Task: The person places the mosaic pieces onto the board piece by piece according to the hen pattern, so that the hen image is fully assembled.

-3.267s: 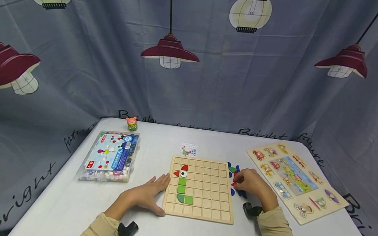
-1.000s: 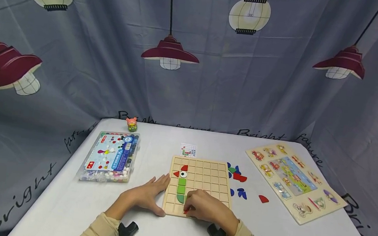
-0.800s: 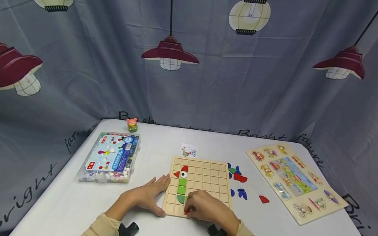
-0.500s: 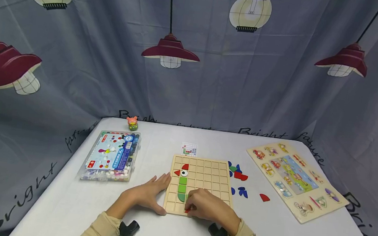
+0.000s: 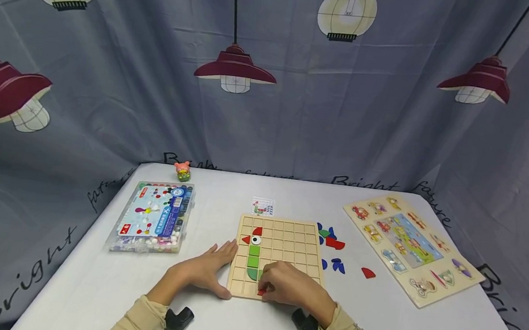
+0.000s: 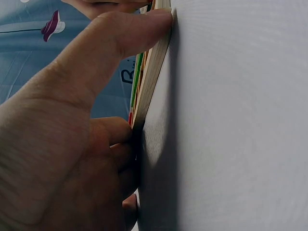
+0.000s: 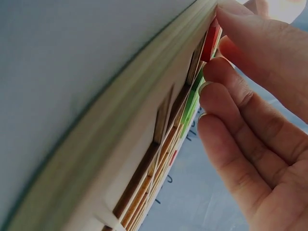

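We work on the white cloth-covered table [image 5: 87, 286], where the square wooden grid board [image 5: 285, 242] lies. Our left hand [image 5: 202, 272] rests flat, fingers straight, against its left edge, as before. Our right hand [image 5: 288, 286], at the loose tiles a few seconds ago, now pinches the small red tile [image 5: 261, 291] into the bottom row, just below the green pieces [image 5: 253, 263]; seating seems nearly done.
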`<state>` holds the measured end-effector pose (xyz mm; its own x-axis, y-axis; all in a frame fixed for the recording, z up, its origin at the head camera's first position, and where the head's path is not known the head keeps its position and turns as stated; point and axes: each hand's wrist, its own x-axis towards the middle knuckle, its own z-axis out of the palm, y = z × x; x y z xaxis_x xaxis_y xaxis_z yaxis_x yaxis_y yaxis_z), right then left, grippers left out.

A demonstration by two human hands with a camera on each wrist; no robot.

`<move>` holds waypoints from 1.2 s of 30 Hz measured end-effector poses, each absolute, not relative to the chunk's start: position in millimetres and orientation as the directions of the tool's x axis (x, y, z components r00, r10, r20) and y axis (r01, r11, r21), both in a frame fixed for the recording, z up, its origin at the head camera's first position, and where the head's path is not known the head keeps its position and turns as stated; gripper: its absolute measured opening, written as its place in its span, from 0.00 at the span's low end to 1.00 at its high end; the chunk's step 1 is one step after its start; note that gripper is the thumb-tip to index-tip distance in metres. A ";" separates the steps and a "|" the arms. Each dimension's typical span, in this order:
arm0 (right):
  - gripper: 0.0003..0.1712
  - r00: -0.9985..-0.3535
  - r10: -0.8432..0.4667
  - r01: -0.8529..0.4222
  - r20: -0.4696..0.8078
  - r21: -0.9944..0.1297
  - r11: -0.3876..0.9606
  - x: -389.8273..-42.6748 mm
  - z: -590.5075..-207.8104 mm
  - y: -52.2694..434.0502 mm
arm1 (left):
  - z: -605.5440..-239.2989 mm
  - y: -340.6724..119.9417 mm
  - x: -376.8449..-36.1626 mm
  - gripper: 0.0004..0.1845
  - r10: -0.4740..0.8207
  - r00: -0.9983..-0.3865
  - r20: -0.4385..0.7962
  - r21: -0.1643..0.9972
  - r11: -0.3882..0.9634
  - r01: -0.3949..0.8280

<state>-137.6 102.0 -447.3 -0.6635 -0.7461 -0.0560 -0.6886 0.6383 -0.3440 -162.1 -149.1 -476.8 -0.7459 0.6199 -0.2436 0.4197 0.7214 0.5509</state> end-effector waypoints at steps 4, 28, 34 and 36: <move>0.07 -0.656 -0.754 -0.700 -0.042 -0.340 0.628 -138.2 -445.3 102.6 | -477.0 -150.0 -161.2 0.64 0.619 -0.747 -0.243 0.551 0.722 0.419; 0.11 -0.844 -0.536 -0.469 0.012 -0.502 0.727 -241.3 -444.4 228.5 | -477.3 -149.9 -162.3 0.63 0.628 -0.737 -0.249 0.552 0.717 0.425; 0.11 -0.885 -0.457 -0.362 -0.088 -0.486 0.795 -269.1 -452.6 248.5 | -477.7 -149.9 -162.8 0.63 0.627 -0.741 -0.241 0.554 0.715 0.425; 0.10 -0.887 -0.450 -0.353 -0.106 -0.473 0.807 -274.6 -454.5 248.9 | -477.7 -149.9 -163.0 0.63 0.627 -0.740 -0.241 0.553 0.716 0.426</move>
